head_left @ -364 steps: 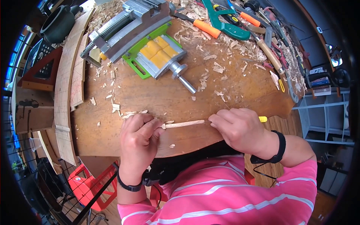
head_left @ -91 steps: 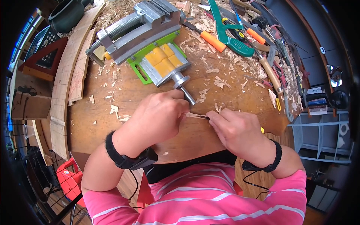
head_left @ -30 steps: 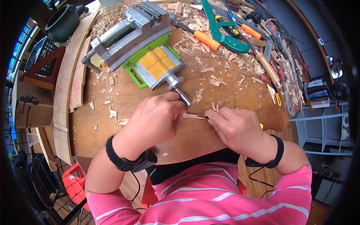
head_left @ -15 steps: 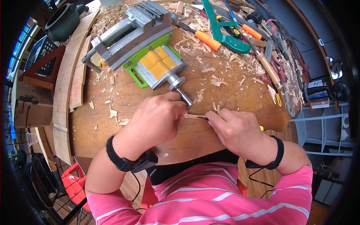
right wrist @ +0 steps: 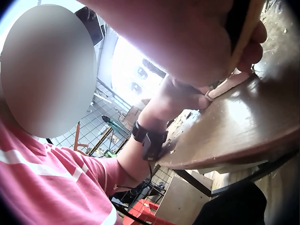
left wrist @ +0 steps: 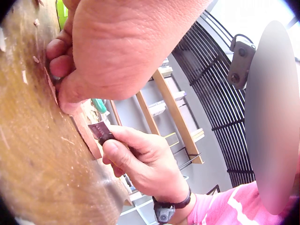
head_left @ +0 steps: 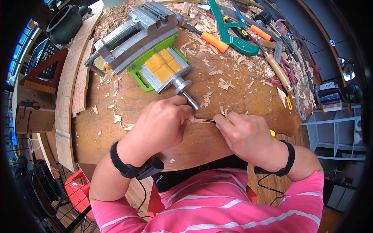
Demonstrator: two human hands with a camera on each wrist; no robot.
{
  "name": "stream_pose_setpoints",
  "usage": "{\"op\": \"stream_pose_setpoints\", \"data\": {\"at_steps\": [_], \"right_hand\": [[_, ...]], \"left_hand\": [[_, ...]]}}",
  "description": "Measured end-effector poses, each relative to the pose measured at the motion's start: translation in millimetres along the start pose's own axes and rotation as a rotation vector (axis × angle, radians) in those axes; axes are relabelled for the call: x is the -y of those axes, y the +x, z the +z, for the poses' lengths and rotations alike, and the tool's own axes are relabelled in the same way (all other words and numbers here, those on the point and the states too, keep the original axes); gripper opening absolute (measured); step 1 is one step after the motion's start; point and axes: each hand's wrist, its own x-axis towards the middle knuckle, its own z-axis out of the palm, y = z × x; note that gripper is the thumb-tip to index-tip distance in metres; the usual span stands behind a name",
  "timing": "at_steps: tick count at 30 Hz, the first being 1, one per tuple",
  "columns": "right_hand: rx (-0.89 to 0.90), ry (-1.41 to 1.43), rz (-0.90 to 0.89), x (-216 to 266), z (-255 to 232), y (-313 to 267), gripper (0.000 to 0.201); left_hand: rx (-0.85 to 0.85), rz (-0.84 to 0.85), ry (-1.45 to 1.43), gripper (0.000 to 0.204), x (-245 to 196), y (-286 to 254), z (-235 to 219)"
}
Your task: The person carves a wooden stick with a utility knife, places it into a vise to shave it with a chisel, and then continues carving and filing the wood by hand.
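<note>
Near the table's front edge, the left hand (head_left: 163, 118) pinches one end of a thin strip of pale wood (head_left: 203, 120) between thumb and fingers. The right hand (head_left: 246, 134) grips a small dark blade (left wrist: 99, 131), whose tip lies against the strip's other end. A yellow end (head_left: 272, 133) pokes out beyond the right hand. In the left wrist view the left hand (left wrist: 112, 51) presses the strip (left wrist: 86, 131) near the tabletop. The right wrist view shows the strip (right wrist: 229, 85) running between both hands; the right palm hides most of the tool there.
A metal vise (head_left: 136, 35) on a green base stands at the back left, its handle (head_left: 190, 100) close above the left hand. Wood shavings (head_left: 225, 83) are scattered about. Chisels, a green-handled saw (head_left: 241, 46) and other tools lie at the back right; long boards (head_left: 64, 136) line the left.
Over the past second both hands have stayed nearly in place. Compared with the earliest frame, the left hand has moved right and up, closer to the right hand, with less of the strip showing.
</note>
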Motion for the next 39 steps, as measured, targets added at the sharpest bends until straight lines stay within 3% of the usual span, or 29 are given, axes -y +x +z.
{"op": "stream_pose_setpoints", "data": {"at_steps": [11, 15, 23, 26, 27, 29, 30, 32, 39], "right_hand": [[0.125, -0.257, -0.113, 23, -26, 23, 0.011], [0.203, -0.255, -0.100, 27, -30, 29, 0.017], [0.369, -0.305, -0.271, 32, -49, 59, 0.009], [0.424, -0.339, -0.240, 34, -51, 57, 0.015], [0.420, -0.338, -0.238, 30, -46, 50, 0.015], [0.208, -0.196, -0.084, 15, -25, 25, 0.024], [0.200, -0.195, -0.073, 10, -15, 15, 0.024], [-0.004, -0.036, -0.023, 4, 3, -2, 0.027], [-0.091, 0.133, 0.005, -11, 9, -9, 0.018]], "left_hand": [[0.011, -0.012, -0.003, 0.014, 2, -1, 1], [0.019, -0.004, 0.006, 0.013, 4, -2, 2], [-0.049, 0.046, 0.030, 0.007, 8, -3, 8], [-0.045, 0.031, 0.020, 0.008, 8, -4, 8], [-0.043, 0.033, 0.024, 0.008, 7, -4, 8], [-0.035, 0.034, 0.010, 0.009, 7, -2, 6], [-0.029, 0.043, 0.016, 0.009, 7, -1, 5], [0.009, 0.031, -0.028, 0.010, 7, 0, 3], [0.026, -0.010, -0.030, 0.008, 1, 3, -3]]}}
